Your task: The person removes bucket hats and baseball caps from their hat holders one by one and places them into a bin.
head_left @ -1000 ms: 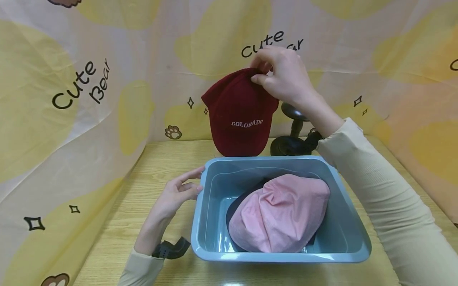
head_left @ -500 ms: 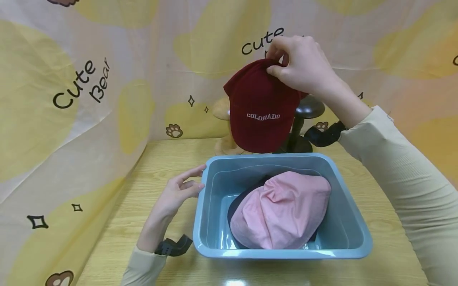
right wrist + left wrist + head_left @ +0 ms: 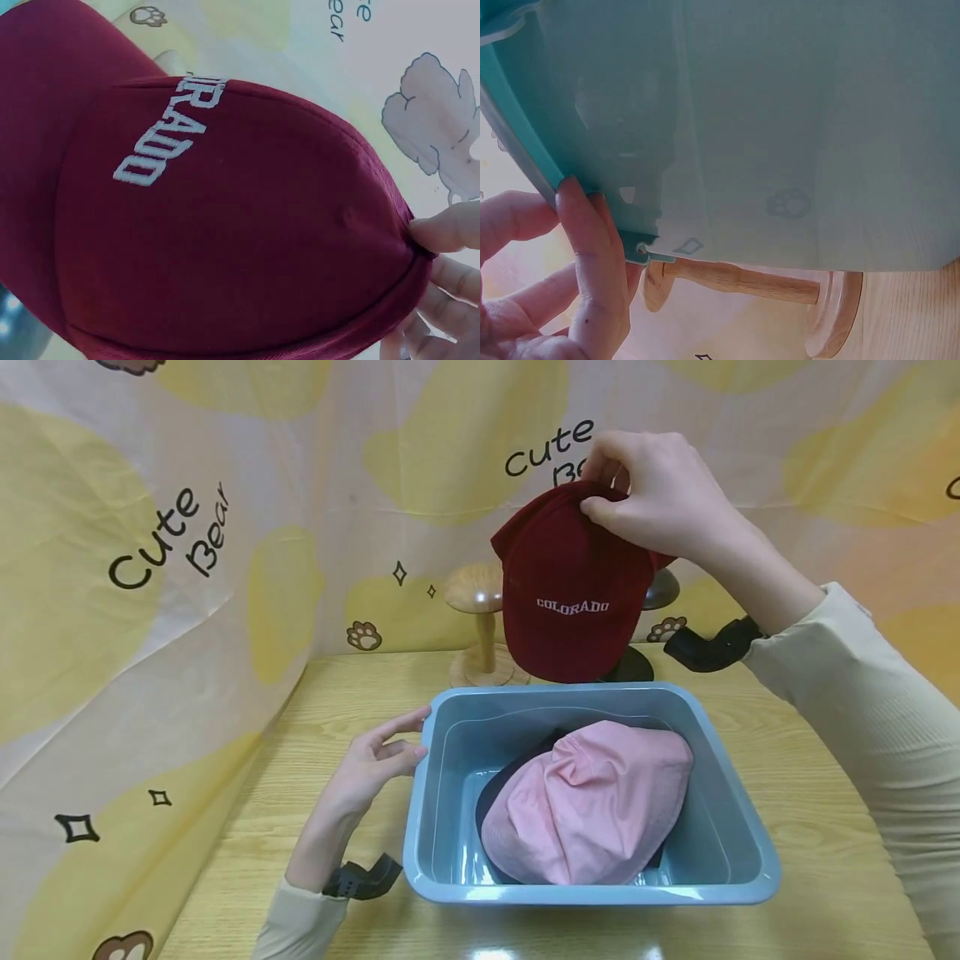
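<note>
In the head view, my right hand point(image 3: 663, 493) pinches the crown top of a dark red baseball cap point(image 3: 577, 577) lettered COLORADO. The cap hangs brim down behind the far rim of a light blue plastic basin point(image 3: 592, 893). Up close in the right wrist view, thumb and fingers squeeze the crown's fabric point(image 3: 247, 202) at its tip. My left hand point(image 3: 375, 764) holds the basin's left rim with fingers and thumb; the left wrist view shows its fingertips right at the rim. Inside the basin lies a crumpled pink hat point(image 3: 592, 802), partly covering a dark one point(image 3: 491, 793).
Behind the basin stand a light wooden hat stand point(image 3: 483, 602) and a dark stand point(image 3: 660, 589), which the red cap partly hides. A patterned cloth point(image 3: 390, 460) hangs around the back and sides of the wooden table point(image 3: 360, 685).
My right hand has moved right and a little up with the red cap, bringing the light wooden stand into view and covering more of the dark one. My left hand stays at the basin rim.
</note>
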`<state>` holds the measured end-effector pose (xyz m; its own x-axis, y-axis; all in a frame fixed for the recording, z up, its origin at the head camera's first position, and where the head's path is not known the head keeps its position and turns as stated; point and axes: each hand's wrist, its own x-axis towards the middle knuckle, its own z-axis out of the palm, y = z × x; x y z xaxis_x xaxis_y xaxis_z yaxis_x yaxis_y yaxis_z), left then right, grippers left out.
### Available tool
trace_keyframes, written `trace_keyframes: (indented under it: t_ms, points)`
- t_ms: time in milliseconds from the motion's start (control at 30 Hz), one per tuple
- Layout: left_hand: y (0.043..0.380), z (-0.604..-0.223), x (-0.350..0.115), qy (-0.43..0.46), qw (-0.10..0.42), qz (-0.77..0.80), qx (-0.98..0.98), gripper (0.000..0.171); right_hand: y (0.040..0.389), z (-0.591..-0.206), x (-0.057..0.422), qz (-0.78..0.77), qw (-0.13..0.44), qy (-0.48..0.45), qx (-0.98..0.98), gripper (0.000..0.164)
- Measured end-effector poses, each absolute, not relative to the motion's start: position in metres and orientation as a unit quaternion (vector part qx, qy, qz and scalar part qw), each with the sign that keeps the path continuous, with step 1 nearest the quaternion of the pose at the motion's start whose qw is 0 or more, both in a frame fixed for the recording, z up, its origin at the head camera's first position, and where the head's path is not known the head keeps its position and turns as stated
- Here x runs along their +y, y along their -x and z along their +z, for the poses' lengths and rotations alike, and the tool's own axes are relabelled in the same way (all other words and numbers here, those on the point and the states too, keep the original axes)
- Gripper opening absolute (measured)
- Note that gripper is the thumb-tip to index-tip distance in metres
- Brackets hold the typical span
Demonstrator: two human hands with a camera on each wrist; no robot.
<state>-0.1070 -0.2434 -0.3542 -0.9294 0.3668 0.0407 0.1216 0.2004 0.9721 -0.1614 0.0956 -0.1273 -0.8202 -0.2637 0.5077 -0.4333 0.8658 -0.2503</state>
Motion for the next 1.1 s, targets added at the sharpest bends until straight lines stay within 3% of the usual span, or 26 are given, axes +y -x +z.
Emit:
trace_keyframes:
  t_ms: [233,800,1100]
  points:
    - [0.107,-0.355,-0.243,-0.161,0.1,0.608,0.771,0.055,0.158,-0.123,0.101,0.201,0.225,-0.173,-0.937,0.026]
    - [0.105,-0.353,-0.243,-0.161,0.103,0.613,0.766,0.055,0.137,-0.126,0.114,0.393,0.095,-0.174,-0.898,0.015]
    - [0.106,-0.354,-0.243,-0.158,0.099,0.601,0.777,0.054,0.119,-0.134,0.111,0.452,0.043,-0.184,-0.872,0.018]
